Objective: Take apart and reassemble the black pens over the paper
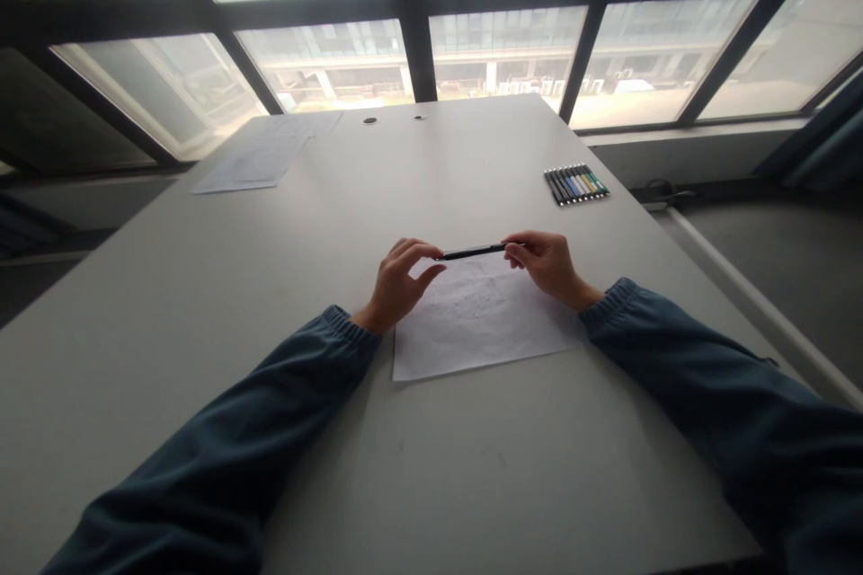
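A slim black pen (474, 252) is held nearly level above a white sheet of paper (485, 346). My right hand (543, 265) pinches its right end between thumb and fingers. At the other end, the thumb and index fingertip of my left hand (397, 283) close on the pen's tip, with the rest of the hand arched. Faint grey drawing or marks cover the upper middle of the paper, which lies on the table under both hands. Part of its right side is hidden by my right hand.
The white table (202, 359) reaches toward the windows (505, 54). A flat row of several pens (576, 185), dark with coloured parts, lies at the right edge. More paper sheets (253, 157) lie far left. Two small round fittings (369, 120) sit near the far edge.
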The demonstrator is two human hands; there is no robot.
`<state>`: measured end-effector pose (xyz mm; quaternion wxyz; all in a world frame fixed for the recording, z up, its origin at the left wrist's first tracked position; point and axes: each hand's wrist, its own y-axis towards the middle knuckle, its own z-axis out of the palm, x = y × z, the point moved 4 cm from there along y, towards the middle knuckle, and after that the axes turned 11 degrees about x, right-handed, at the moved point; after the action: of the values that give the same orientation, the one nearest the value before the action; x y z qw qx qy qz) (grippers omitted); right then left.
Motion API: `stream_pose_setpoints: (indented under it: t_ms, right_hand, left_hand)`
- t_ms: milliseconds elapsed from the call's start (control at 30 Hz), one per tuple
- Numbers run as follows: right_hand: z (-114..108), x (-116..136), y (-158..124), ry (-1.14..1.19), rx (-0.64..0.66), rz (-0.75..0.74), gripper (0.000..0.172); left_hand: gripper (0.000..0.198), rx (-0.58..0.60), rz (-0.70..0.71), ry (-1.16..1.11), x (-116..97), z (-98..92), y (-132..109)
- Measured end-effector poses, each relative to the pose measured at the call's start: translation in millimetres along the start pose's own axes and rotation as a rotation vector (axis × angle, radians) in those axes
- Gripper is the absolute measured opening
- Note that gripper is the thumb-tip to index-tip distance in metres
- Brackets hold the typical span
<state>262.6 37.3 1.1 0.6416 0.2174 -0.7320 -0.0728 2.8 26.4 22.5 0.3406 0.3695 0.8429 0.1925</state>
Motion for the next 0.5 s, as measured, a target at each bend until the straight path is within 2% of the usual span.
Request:
stream_pose_setpoints:
  t_ms: [200, 500]
  right_hand:
    - [0.7, -1.8, -0.5, 0.014, 0.025, 0.003, 0.032]
    - [2.3, -5.4, -1.2, 0.016, 0.097, -0.009, 0.033]
  left_hand:
    - [0.011, -0.017, 0.015, -0.012, -0.2, 0.6, 0.8]
    - [0.018, 0.022, -0.023, -0.021, 0.9, 2.5, 0.1]
